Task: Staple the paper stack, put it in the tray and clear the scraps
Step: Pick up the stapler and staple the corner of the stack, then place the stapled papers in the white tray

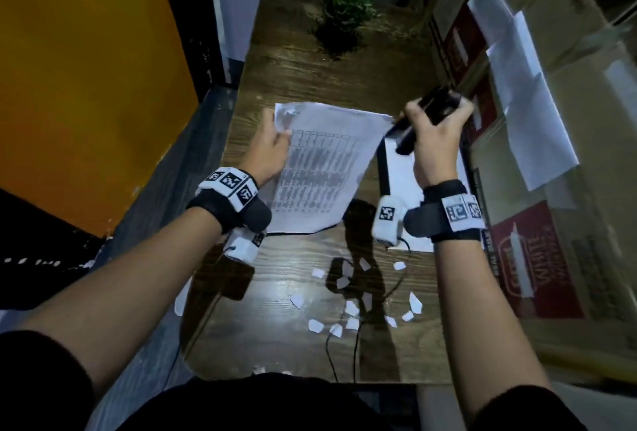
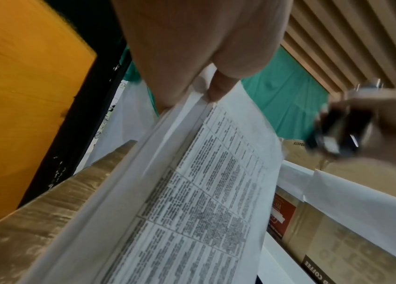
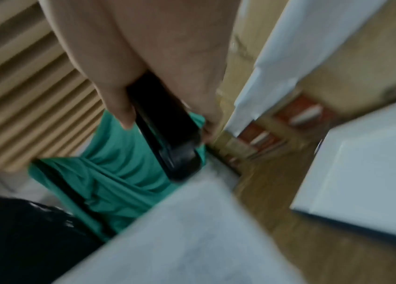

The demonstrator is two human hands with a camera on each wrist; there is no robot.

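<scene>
1 wooden counter (image 1: 310, 79), carrying everything below. 1 paper stack (image 1: 320, 168), printed table on the top sheet, lifted off the counter at its far-left corner and angled toward the right. Left wrist view shows several sheets in it; exact count unreadable. 1 tray (image 1: 382, 168), dark rim with a white inside, flat on the counter just right of the stack, partly under the right wrist. 1 potted plant (image 1: 344, 13) at the far end. 1 black stapler (image 1: 427, 117), held in the air, its front end at the stack's far-right corner; can't tell whether the corner sits inside its mouth. Roughly 15 white paper scraps (image 1: 351, 308) scattered on the near part of the counter, a few more at the near edge. 2 thin black cables run across the scraps.

Left hand (image 1: 272, 148): thumb on top, fingers under, pinching the stack's far-left corner. Right hand (image 1: 437, 141): fingers curled tight around the stapler body, thumb on its top.
</scene>
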